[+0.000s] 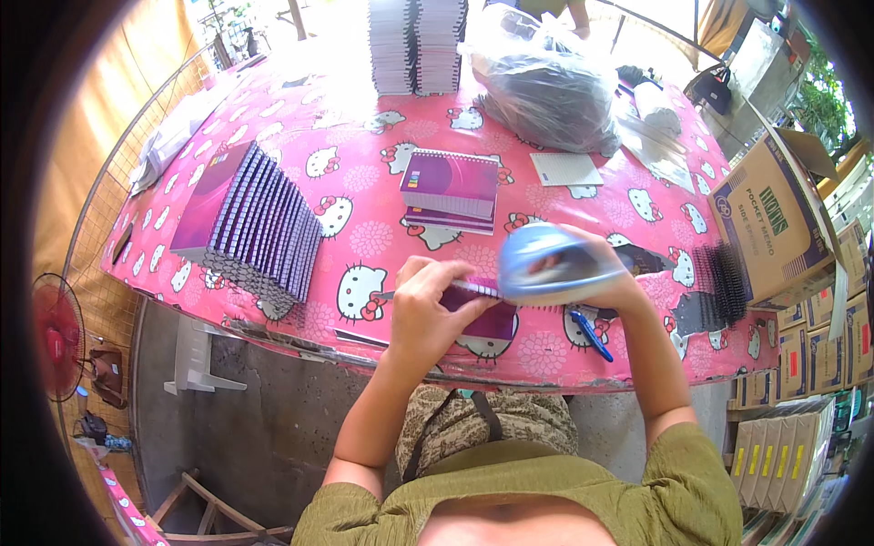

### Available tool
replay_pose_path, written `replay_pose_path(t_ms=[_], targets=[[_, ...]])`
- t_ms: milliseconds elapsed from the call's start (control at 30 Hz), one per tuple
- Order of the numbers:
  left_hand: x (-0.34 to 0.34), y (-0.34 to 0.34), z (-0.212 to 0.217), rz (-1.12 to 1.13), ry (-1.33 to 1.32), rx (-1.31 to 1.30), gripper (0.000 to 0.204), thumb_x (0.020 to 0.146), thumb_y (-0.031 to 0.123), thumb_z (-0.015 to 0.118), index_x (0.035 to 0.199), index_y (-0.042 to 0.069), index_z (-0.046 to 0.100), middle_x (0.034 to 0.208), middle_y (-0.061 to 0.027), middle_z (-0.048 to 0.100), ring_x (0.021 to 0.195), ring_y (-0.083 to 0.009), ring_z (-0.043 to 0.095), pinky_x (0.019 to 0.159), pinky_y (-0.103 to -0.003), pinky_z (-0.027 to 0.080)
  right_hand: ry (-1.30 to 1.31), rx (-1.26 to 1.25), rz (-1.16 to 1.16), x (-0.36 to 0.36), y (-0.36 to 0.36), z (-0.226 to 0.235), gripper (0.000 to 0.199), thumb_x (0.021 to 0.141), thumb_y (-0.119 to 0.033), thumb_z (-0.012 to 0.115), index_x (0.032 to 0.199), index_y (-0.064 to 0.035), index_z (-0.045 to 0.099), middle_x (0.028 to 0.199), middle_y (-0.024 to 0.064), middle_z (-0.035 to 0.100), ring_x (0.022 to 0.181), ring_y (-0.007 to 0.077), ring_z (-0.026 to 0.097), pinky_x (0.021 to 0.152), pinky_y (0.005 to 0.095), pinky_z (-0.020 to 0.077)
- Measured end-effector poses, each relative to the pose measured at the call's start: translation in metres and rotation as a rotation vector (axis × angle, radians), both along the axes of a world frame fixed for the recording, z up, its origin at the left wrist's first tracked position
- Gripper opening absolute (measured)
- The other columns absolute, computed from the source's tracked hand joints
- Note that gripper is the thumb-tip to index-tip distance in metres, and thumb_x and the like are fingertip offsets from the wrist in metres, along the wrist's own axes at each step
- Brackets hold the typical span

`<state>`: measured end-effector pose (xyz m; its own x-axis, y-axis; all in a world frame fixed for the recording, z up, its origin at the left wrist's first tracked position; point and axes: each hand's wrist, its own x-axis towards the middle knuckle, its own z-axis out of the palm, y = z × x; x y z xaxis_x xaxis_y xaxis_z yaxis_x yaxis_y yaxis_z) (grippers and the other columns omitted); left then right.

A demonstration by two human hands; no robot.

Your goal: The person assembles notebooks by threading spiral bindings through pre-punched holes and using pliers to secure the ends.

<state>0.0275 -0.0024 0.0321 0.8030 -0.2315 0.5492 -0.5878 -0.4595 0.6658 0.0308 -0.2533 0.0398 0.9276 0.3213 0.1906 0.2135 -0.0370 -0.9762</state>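
Observation:
At the near table edge, my left hand (426, 305) pinches a small purple notebook (490, 320) by its spine side, thumb and fingers closed on it. My right hand (608, 278) is wrapped round a light blue rounded tool (555, 273) with a loop-like opening. Motion smears this tool, so its exact kind is unclear. It sits over the notebook's right end, where a row of coil loops shows; whether it touches them I cannot tell. A blue pen (592, 335) lies just below my right hand.
A tall stack of purple spiral notebooks (264, 223) stands at left, a smaller pile (451, 187) beyond my hands. Farther back are white notebook stacks (414, 50) and a filled plastic bag (546, 86). Black binding coils (721, 282) and a cardboard box (774, 218) are at right.

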Motion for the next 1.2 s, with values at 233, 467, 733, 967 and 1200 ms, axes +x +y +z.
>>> replay_pose_path(t_ms=[233,467,733,967,1200], targets=[[0.000,0.014,-0.005,0.045,-0.035,-0.087,0.047,0.060,0.010,0.085,0.102,0.005,0.065,0.108,-0.0103,0.062,0.100,-0.0228,0.061,0.081,-0.032,0.051,-0.157,-0.324,-0.032,0.013,0.017,0.010,0.033,0.064,0.000,0.066,0.096,-0.0011,0.060,0.081,0.0042,0.064,0.077,0.0088,0.058,0.068,0.0272,0.0481],[-0.002,0.025,-0.027,-0.062,0.413,-0.763,0.033,0.077,-0.009,0.070,0.108,-0.003,0.061,0.104,-0.0083,0.063,0.096,-0.0125,0.061,0.086,-0.025,0.052,-0.108,-0.420,-0.094,0.034,0.040,0.010,0.031,0.064,0.002,0.068,0.094,0.0003,0.059,0.080,0.0071,0.065,0.070,0.0137,0.059,0.064,0.0303,0.0498],[0.002,0.043,-0.035,-0.106,0.432,-0.831,0.025,0.078,-0.014,0.065,0.102,-0.005,0.067,0.100,-0.0104,0.065,0.090,-0.0140,0.064,0.081,-0.025,0.056,-0.262,-0.720,-0.233,0.035,0.047,0.011,0.034,0.063,-0.005,0.068,0.096,-0.0022,0.058,0.081,0.0139,0.062,0.076,0.0194,0.062,0.068,0.0319,0.0482],[0.009,0.039,-0.035,-0.271,0.518,-0.829,0.026,0.075,-0.011,0.070,0.099,-0.002,0.063,0.099,-0.0113,0.066,0.090,-0.0158,0.064,0.078,-0.024,0.056,-0.208,-1.192,-0.838,-0.012,-0.077,-0.020,0.040,0.070,-0.014,0.071,0.106,-0.0025,0.056,0.099,0.0183,0.061,0.094,0.0382,0.060,0.079,0.0450,0.0481],[-0.015,0.019,-0.004,-0.192,-0.228,-0.593,0.025,0.073,-0.009,0.073,0.093,0.000,0.061,0.100,-0.0186,0.066,0.095,-0.0202,0.064,0.079,-0.032,0.055,-0.361,-1.142,-0.580,-0.081,-0.040,-0.017,0.065,0.074,-0.031,0.075,0.125,-0.0005,0.050,0.128,0.0197,0.047,0.119,0.0375,0.046,0.099,0.0464,0.0376]])
